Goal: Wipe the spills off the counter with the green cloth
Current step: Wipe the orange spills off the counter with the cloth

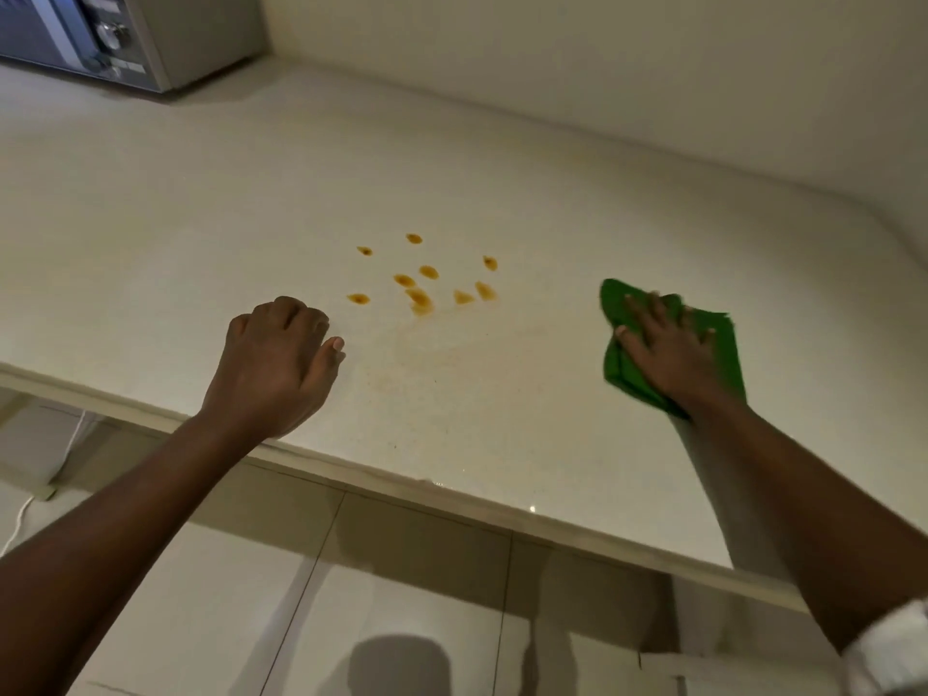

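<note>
Several orange-brown spill drops (pixel 424 276) lie in a cluster on the pale counter (pixel 251 193), with a faint smeared patch just in front of them. My right hand (pixel 668 351) presses flat on the crumpled green cloth (pixel 620 369), which sits on the counter to the right of the spills, apart from them. To the left of the drops my left hand (pixel 278 354) rests on the counter with its fingers curled under, holding nothing.
A microwave (pixel 100 37) stands at the back left corner against the wall. The counter's front edge (pixel 401 482) runs diagonally below my hands, with tiled floor beneath. A white cable hangs at the lower left.
</note>
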{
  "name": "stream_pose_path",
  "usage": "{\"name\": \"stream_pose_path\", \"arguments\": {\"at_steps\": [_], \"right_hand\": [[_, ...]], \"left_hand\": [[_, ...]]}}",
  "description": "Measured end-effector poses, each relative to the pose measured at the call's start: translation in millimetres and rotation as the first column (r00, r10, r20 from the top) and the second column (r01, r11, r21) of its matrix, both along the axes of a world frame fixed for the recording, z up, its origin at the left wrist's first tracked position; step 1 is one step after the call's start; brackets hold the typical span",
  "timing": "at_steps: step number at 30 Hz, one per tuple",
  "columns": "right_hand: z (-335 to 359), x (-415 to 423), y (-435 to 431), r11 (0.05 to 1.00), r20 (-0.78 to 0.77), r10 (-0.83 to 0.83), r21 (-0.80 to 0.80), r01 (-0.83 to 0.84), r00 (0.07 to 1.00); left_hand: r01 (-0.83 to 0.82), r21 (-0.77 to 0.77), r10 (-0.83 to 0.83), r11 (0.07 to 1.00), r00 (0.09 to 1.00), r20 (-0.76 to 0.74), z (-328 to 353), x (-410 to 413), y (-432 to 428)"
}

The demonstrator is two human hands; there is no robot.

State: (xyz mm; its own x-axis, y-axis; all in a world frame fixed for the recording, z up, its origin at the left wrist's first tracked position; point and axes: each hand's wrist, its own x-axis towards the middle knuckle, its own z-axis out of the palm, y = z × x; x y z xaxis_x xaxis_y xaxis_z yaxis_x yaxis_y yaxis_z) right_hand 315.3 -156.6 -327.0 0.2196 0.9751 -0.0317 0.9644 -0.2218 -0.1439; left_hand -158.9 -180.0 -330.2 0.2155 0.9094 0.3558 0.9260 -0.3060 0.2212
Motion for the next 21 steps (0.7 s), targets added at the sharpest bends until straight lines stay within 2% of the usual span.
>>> {"name": "stream_pose_path", "arguments": {"at_steps": [2, 5, 11, 14, 16, 19, 21], "right_hand": [[0.7, 5.4, 44.8, 0.997, 0.002, -0.063, -0.036, 0.063, 0.998], [4.6, -20.0, 106.9, 0.995, 0.000, -0.062, -0.073, 0.062, 0.998], [8.1, -118.1, 170.8, 0.969, 0.010, 0.242, -0.060, -0.241, 0.970], [7.7, -169.9, 152.3, 0.903, 0.000, 0.427, -0.049, -0.426, 0.904], [3.2, -187.4, 113.1, 0.824, -0.004, 0.567, -0.024, -0.566, 0.824], [-2.9, -164.2, 39.5, 0.688, -0.033, 0.726, 0.037, -0.725, 0.687], [-2.4, -120.1, 18.1, 0.676, -0.029, 0.736, 0.080, -0.733, 0.676]], "left_hand": [[-0.003, -0.005, 0.003, 1.000, 1.000, 0.010, 0.2, -1.2, 0.6], [-0.006, -0.019, 0.006, 1.000, 1.000, 0.007, -0.3, -1.0, 0.4], [-0.004, -0.015, 0.004, 1.000, 1.000, 0.025, -1.7, 0.4, -0.3], [-0.027, -0.019, 0.027, 0.999, 0.999, 0.020, -1.0, 1.0, -2.1], [-0.043, -0.029, 0.044, 0.999, 0.999, 0.018, 0.0, 1.0, -3.1], [-0.048, -0.034, 0.048, 0.998, 0.999, 0.008, 0.5, 1.8, -4.6], [-0.047, -0.040, 0.047, 0.998, 0.999, 0.010, 0.6, 1.2, -4.8]]}}
